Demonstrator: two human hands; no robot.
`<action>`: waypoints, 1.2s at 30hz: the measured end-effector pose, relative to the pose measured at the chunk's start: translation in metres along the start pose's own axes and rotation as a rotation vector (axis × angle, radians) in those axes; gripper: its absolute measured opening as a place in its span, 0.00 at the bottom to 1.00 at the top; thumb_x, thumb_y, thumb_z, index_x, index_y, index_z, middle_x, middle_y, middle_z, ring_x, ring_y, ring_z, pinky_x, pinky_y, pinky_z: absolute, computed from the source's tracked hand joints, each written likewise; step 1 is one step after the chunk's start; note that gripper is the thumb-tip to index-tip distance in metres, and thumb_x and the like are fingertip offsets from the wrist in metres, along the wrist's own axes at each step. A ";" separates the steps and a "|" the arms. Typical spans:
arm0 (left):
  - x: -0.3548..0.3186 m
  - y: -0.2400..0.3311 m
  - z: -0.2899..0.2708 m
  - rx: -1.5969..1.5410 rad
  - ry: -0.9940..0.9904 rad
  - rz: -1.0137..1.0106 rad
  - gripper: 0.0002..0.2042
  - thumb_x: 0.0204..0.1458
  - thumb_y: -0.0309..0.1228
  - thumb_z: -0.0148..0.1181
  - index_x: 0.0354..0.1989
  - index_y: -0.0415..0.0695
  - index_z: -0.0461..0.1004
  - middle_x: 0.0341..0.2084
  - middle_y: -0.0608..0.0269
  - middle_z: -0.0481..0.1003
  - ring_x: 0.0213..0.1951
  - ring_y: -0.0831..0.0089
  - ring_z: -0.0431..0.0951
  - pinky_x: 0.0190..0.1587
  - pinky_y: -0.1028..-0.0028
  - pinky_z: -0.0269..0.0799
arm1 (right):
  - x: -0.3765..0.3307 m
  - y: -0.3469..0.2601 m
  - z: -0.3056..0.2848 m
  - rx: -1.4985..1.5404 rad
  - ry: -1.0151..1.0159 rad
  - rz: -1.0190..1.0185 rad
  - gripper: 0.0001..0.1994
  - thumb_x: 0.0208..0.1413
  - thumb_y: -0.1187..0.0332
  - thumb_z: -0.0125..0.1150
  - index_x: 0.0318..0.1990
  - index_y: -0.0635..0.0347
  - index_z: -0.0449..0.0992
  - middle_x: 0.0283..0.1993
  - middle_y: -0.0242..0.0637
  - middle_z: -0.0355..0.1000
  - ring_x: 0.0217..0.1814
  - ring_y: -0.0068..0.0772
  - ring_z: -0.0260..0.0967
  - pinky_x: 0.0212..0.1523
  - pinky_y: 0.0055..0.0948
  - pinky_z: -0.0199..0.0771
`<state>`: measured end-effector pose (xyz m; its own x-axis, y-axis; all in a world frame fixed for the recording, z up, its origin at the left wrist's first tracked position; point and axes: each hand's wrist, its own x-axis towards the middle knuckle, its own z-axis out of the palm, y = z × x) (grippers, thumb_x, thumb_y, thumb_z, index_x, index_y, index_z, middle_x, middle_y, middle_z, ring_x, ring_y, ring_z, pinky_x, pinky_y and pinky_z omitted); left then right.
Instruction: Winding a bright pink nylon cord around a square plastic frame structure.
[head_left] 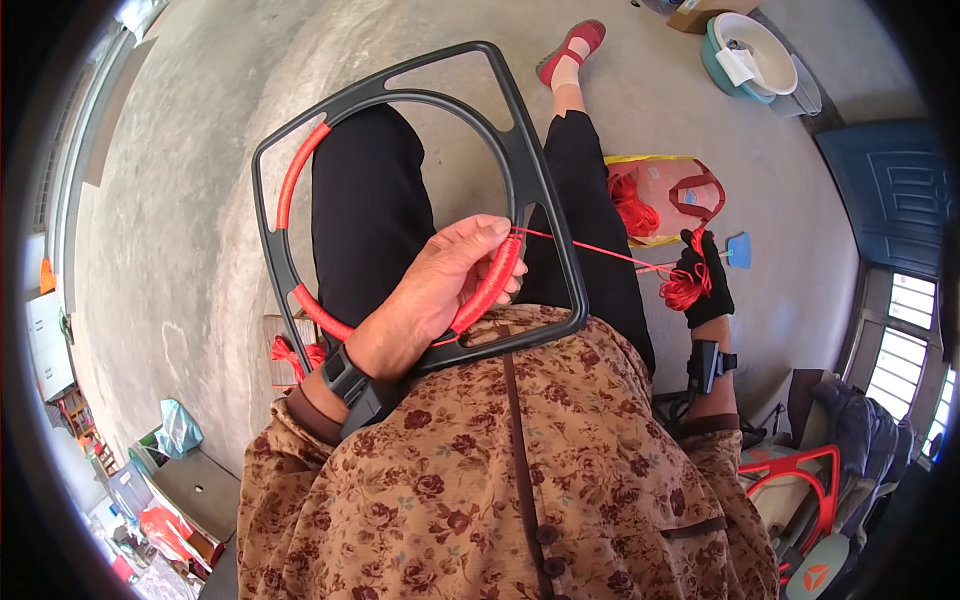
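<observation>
Across my lap lies a black frame (538, 180) with a large ring inside it. Red cord is wound tightly round parts of the ring, including a thick wrapped section (490, 292) on its near right side. My bare left hand (435, 280) closes round that section, with the thumb pressed near the upper end of the winding. From there a red strand (590, 247) runs taut to the right. My right hand (712, 285), in a black glove, is closed on a looped bundle of red cord (682, 290), held off to the right of the frame.
A pink bag (668, 185) with red cord sits on the floor beyond my right hand, beside a blue paddle-shaped thing (739, 250). Basins (755, 60) stand far right. A red frame (825, 480) is near right. More red cord (297, 355) lies by my left forearm.
</observation>
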<state>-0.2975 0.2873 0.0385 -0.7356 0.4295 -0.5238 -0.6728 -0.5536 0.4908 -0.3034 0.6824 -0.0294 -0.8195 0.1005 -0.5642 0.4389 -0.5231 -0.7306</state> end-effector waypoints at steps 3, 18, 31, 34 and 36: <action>-0.002 -0.001 0.005 0.025 0.041 -0.043 0.12 0.57 0.40 0.60 0.38 0.44 0.74 0.26 0.59 0.78 0.24 0.73 0.79 0.26 0.76 0.78 | 0.012 0.007 -0.010 -0.128 0.106 0.017 0.18 0.62 0.58 0.57 0.50 0.64 0.71 0.23 0.23 0.59 0.23 0.17 0.59 0.23 0.21 0.60; -0.005 -0.003 0.013 0.075 -0.030 -0.087 0.08 0.57 0.34 0.60 0.35 0.42 0.74 0.25 0.57 0.78 0.24 0.72 0.79 0.28 0.75 0.77 | 0.028 0.034 0.195 -0.771 -0.292 -0.687 0.15 0.55 0.65 0.61 0.47 0.62 0.76 0.37 0.34 0.75 0.38 0.26 0.72 0.40 0.27 0.72; 0.003 -0.010 -0.003 -0.019 -0.095 -0.013 0.07 0.58 0.28 0.58 0.41 0.39 0.76 0.32 0.62 0.79 0.32 0.72 0.81 0.38 0.70 0.81 | -0.020 0.028 0.210 -0.215 -0.683 0.092 0.14 0.61 0.66 0.56 0.50 0.65 0.73 0.42 0.35 0.73 0.41 0.23 0.71 0.43 0.23 0.71; 0.005 -0.013 -0.001 -0.003 0.011 0.048 0.06 0.58 0.29 0.58 0.37 0.39 0.76 0.29 0.62 0.78 0.29 0.74 0.79 0.36 0.72 0.80 | -0.025 0.028 0.202 -0.288 -0.666 0.138 0.16 0.60 0.68 0.57 0.53 0.67 0.70 0.50 0.40 0.71 0.48 0.28 0.71 0.50 0.24 0.71; 0.006 -0.013 -0.001 0.036 0.034 0.050 0.06 0.58 0.29 0.59 0.36 0.39 0.76 0.27 0.63 0.77 0.27 0.75 0.78 0.33 0.72 0.79 | -0.031 0.030 0.192 -0.314 -0.696 0.177 0.18 0.59 0.70 0.58 0.54 0.67 0.69 0.52 0.42 0.70 0.51 0.29 0.71 0.53 0.25 0.70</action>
<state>-0.2932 0.2957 0.0283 -0.7659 0.3773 -0.5207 -0.6379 -0.5475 0.5416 -0.3360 0.5012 0.0401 -0.7249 -0.5695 -0.3875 0.5830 -0.2076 -0.7855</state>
